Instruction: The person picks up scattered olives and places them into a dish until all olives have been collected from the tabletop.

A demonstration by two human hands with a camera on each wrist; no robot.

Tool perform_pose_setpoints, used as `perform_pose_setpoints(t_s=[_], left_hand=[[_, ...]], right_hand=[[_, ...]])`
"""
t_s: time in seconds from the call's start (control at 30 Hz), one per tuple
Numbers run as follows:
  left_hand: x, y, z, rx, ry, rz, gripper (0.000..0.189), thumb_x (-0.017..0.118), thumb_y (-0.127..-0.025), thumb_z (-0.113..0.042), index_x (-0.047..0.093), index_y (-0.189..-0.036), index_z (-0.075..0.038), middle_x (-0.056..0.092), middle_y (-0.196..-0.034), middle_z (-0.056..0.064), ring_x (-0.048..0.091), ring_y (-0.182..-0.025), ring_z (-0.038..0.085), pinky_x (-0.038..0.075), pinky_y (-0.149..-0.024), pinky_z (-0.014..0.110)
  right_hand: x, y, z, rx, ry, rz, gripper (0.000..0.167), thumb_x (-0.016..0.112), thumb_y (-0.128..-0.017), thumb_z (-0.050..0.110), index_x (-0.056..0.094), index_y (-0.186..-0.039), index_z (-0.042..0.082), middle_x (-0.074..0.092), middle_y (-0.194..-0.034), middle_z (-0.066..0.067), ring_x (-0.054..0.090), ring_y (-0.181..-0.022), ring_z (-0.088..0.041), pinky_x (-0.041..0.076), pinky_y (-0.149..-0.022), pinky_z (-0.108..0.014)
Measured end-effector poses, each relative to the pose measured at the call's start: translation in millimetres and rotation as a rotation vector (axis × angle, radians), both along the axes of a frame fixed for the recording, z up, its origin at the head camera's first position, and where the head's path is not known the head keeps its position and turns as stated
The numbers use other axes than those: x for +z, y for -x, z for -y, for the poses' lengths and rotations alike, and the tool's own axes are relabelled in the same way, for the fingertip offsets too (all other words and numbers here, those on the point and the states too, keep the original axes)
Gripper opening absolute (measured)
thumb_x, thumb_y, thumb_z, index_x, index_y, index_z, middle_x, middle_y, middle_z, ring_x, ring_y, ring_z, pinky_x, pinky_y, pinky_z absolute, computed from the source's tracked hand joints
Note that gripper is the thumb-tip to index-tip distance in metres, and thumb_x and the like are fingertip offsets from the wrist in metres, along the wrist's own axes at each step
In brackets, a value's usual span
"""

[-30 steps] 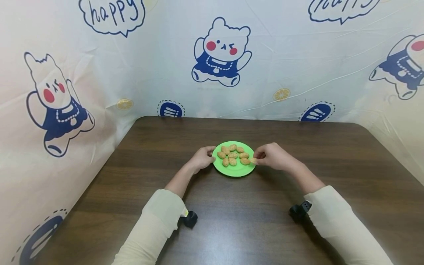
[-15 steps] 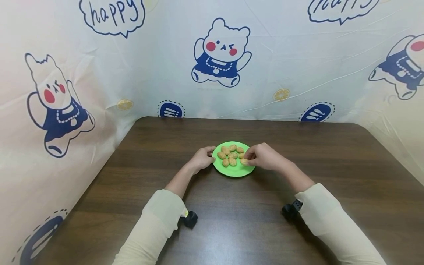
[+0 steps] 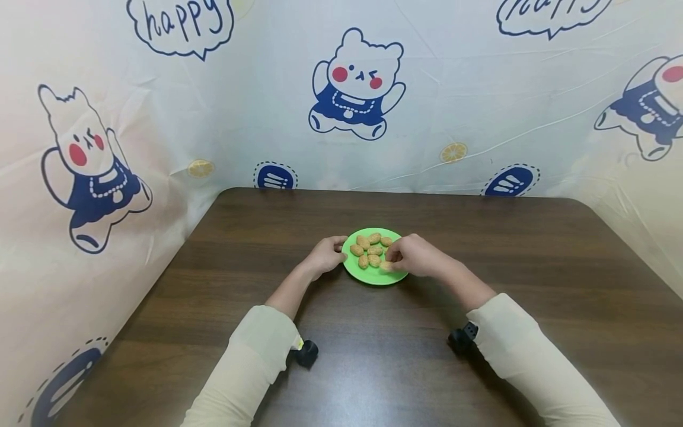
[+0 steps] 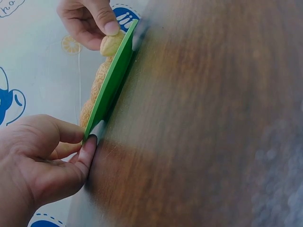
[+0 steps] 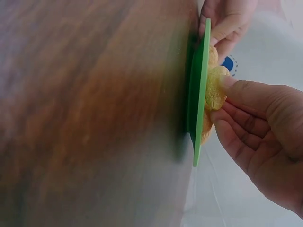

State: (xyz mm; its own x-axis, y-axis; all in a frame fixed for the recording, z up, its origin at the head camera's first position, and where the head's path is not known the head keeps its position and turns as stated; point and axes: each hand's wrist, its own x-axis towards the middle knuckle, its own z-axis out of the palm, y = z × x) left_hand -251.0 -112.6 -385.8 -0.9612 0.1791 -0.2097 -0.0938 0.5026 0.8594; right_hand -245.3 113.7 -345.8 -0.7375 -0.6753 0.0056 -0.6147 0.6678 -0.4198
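Note:
A round green plate [image 3: 376,279] with several unshelled peanuts [image 3: 363,242] on it stands toward the far side of the table. My left hand [image 3: 323,258] grips its left rim; in the left wrist view the thumb lies under the edge and the fingers bend over it. Over the plate's right part, my right hand [image 3: 418,256] pinches one peanut [image 5: 216,90] between thumb and fingertips. That peanut is close to the plate's surface, beside the others. My right fingers hide some of the peanuts in the head view.
The dark wooden table [image 3: 373,350] spreads around the plate. A printed cloth [image 3: 267,101] with cartoon bears hangs behind it and along both sides. Each cuff has a small black camera [image 3: 306,353] at the wrist.
My right hand has moved left from the plate's right rim to over the plate, carrying the pinched peanut. My left hand and the plate have stayed in place.

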Motion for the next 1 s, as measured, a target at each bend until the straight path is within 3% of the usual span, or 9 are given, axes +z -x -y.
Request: perform_pose_setpoints(t_s=[0.4,1.0], left_hand=[[-1.6,0.6,0.1,-0.002,-0.004,-0.003,0.052,0.051,-0.092,0.0,0.035,-0.141,0.0,0.049,-0.125,0.016,0.048,-0.11,0.023,0.045,-0.082,0.03],[-0.6,-0.4,-2.4,0.001,0.009,-0.01,0.051,0.051,-0.091,-0.001,0.036,-0.14,-0.001,0.049,-0.127,0.016,0.047,-0.114,0.024,0.044,-0.085,0.031]], right_hand=[[-5.3,1.6,2.0,0.01,-0.039,-0.025,0.007,0.071,-0.081,0.012,0.071,-0.087,0.009,0.065,-0.084,0.004,0.059,-0.077,-0.009,0.048,-0.067,-0.026],[-3.9,0.8,-9.0,-0.015,0.033,-0.019,0.011,0.068,-0.084,0.016,0.073,-0.092,0.009,0.067,-0.089,0.001,0.06,-0.078,-0.011,0.048,-0.065,-0.027]])
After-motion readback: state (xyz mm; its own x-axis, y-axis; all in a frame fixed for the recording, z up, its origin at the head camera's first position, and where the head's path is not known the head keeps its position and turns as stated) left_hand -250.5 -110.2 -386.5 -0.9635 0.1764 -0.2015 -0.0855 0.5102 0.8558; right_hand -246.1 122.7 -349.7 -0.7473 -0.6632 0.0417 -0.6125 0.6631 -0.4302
